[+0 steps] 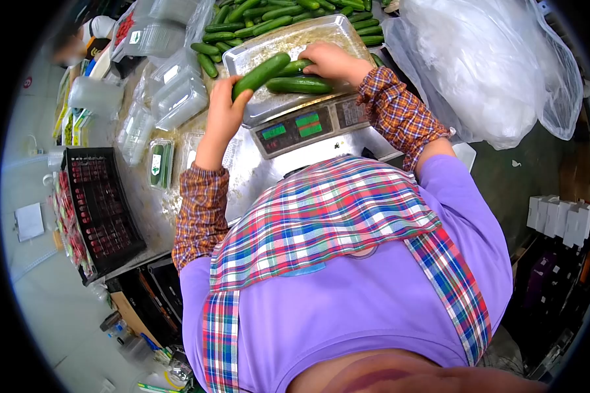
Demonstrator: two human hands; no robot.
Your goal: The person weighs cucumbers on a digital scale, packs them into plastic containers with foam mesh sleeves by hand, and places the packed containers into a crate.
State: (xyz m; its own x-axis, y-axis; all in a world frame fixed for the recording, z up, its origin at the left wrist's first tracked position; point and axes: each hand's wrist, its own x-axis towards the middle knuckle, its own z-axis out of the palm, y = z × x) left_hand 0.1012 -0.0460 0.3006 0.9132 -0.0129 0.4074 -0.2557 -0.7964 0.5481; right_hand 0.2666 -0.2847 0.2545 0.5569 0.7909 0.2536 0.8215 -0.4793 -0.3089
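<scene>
My left hand (228, 105) grips a large cucumber (263, 72) by its lower end, holding it slanted over the left part of a metal scale tray (255, 111). My right hand (333, 64) has its fingers closed around the end of a second cucumber (296, 68) above the same tray. A third cucumber (300, 85) lies across the tray just below it. Under the tray's near edge sits the scale's display panel (306, 124), with lit green and red digits too small to read.
Behind the tray is a heap of cucumbers (269, 16). Clear plastic containers (178, 98) stack at left, near a packed cucumber box (160, 164). A black rack (105, 209) stands at the table's left edge. A large bag of white plastic (485, 65) fills the right.
</scene>
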